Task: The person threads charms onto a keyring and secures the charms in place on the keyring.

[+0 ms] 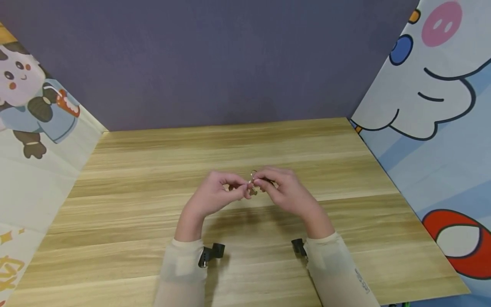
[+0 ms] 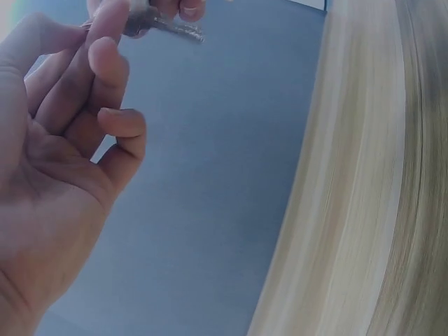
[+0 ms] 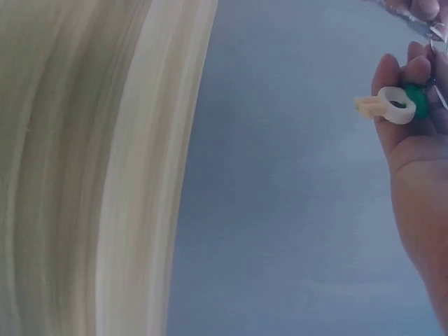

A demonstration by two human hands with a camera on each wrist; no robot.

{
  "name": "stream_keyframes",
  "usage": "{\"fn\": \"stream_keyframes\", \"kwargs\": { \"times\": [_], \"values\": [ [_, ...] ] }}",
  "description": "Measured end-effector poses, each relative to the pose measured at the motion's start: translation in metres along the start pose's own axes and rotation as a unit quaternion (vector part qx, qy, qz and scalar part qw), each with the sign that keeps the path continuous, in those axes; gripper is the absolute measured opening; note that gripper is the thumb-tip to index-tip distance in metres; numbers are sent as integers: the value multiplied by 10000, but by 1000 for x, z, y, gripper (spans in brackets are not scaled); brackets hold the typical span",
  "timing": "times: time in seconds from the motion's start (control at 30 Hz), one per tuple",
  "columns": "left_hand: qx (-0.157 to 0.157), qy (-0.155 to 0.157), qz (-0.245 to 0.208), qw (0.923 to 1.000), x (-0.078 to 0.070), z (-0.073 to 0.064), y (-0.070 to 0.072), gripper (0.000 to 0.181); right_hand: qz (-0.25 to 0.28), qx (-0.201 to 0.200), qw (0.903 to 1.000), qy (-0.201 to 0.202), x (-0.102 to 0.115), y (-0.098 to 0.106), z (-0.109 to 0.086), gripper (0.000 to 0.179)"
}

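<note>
Both hands meet above the wooden table. My left hand (image 1: 215, 194) pinches a silver key (image 2: 178, 29) between thumb and fingertips, though the exact contact is partly hidden. The key's toothed blade sticks out past the fingers. A thin metal key ring (image 1: 253, 172) rises between the hands, and my right hand (image 1: 285, 189) grips it with thumb and index finger. Against the right fingers, in the right wrist view, lies a small charm (image 3: 397, 105) with a white loop, a green part and a pale yellowish tip.
The wood-grain table (image 1: 134, 213) spreads below the hands. A dark grey-blue wall (image 1: 230, 64) stands behind it, with cartoon-printed panels (image 1: 422, 102) at the sides. Each forearm has a black wrist camera mount (image 1: 211, 254) strapped on.
</note>
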State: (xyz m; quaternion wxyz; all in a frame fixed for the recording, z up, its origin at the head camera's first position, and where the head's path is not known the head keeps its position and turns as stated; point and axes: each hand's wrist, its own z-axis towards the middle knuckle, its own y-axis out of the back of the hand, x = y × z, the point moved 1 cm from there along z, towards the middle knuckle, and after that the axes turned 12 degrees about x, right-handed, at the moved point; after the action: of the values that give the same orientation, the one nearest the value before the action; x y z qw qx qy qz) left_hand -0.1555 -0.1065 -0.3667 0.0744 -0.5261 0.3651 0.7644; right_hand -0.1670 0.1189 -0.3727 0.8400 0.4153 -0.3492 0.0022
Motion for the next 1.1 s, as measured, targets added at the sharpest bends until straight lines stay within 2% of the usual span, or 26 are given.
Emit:
{"fn": "stream_keyframes", "kwargs": {
  "times": [0.1,0.17,0.33,0.43,0.63,0.9,1.1],
  "values": [
    [-246,-223,372,9988,0,0,-1,15,-104,43,9999,84,2,1,0,16],
    [-414,-526,717,9952,-1,0,-1,16,-159,83,9998,16,4,2,0,14],
    [-888,-1486,1390,9750,-1,4,0,23,-131,207,9992,-310,7,3,0,14],
    [-1016,-1740,1575,9668,-1,6,1,24,46,204,9987,-470,7,2,-1,15],
    [-1024,-1736,1728,9641,0,6,0,22,224,-41,9992,-334,4,2,-2,15],
    [-838,-1599,1600,9705,0,6,-1,22,248,-222,9992,-240,2,1,-2,19],
    [-625,-1379,1496,9771,0,4,-1,21,380,-129,9989,-251,-1,1,-4,18]
  ]
}}
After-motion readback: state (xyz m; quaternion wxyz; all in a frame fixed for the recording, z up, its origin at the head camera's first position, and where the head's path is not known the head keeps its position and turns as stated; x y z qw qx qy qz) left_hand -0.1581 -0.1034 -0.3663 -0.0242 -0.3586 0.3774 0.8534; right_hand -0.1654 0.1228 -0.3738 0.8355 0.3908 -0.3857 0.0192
